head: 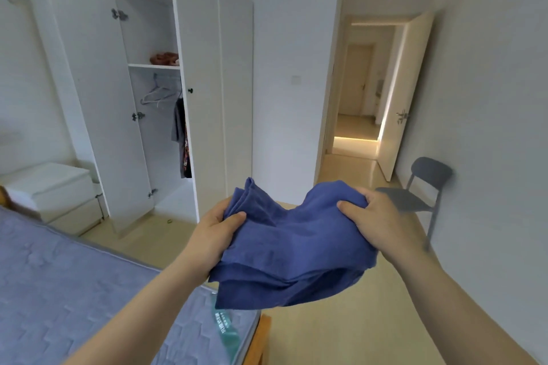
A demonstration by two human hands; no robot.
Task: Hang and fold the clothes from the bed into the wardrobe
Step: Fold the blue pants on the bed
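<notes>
Folded blue garment (pixel 293 243) spans left hand (pixel 215 234) to right hand (pixel 382 225), long axis side to side, each hand's fingers pinching one end. Open wardrobe (pixel 154 127) lies ahead-left, nearer the left hand.

The blue garment (pixel 293 246) is hiding most of the fingers of the left hand (pixel 213 234) and the right hand (pixel 382 225). The bed (pixel 59 290) is running off the left and bottom edges. A wardrobe door (pixel 201 98) is covering most of the hanging clothes (pixel 182 139). The brownish pile (pixel 164 59) on the shelf is showing too small to identify. The chair (pixel 421 192) is appearing blurred.
</notes>
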